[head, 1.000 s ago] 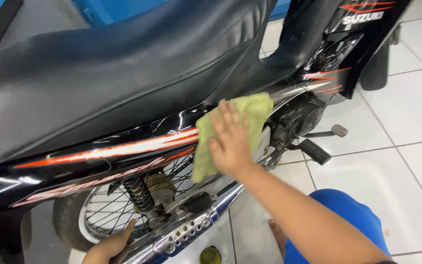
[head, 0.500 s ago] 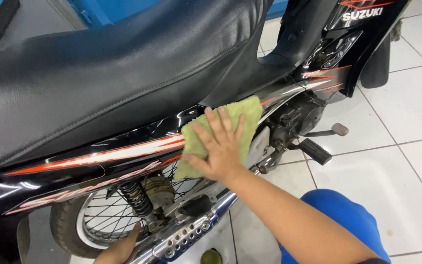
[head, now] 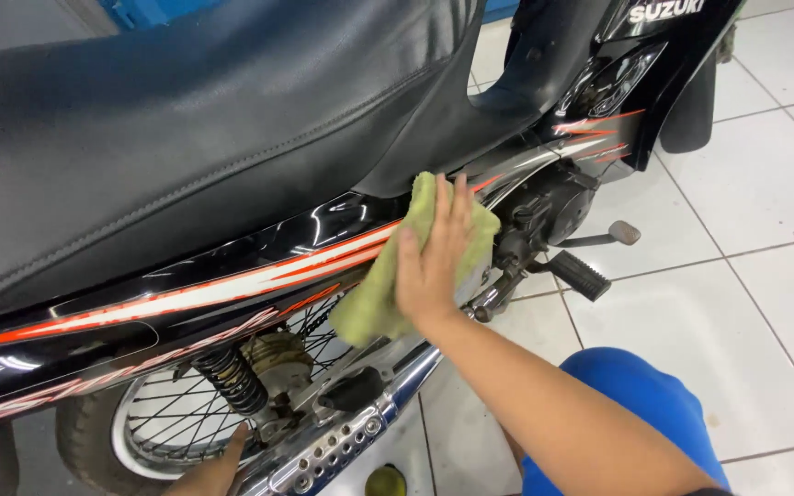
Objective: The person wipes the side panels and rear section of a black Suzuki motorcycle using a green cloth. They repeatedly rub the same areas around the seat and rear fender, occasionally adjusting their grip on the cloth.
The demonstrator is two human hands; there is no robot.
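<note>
A black motorcycle with orange and white stripes on its side panel (head: 186, 285) fills the view, its black seat (head: 186, 119) on top. My right hand (head: 434, 257) lies flat on a yellow-green cloth (head: 374, 298), pressing it against the side panel just below the front of the seat. My left hand (head: 209, 473) sits at the bottom edge, resting by the chrome exhaust pipe (head: 342, 436) near the rear wheel (head: 153, 413); only its fingers show.
The rear shock spring (head: 232, 377), a footpeg (head: 581, 276) and a kick lever (head: 604, 236) stick out below the panel. White floor tiles (head: 746, 202) lie to the right. My blue-clad knee (head: 636, 404) is at the lower right. A small yellow object (head: 386, 482) lies on the floor.
My right hand slid the cloth left along the panel, then back right toward the front of the seat, fingers now pointing up. The view shifted slightly; my left hand stayed by the exhaust.
</note>
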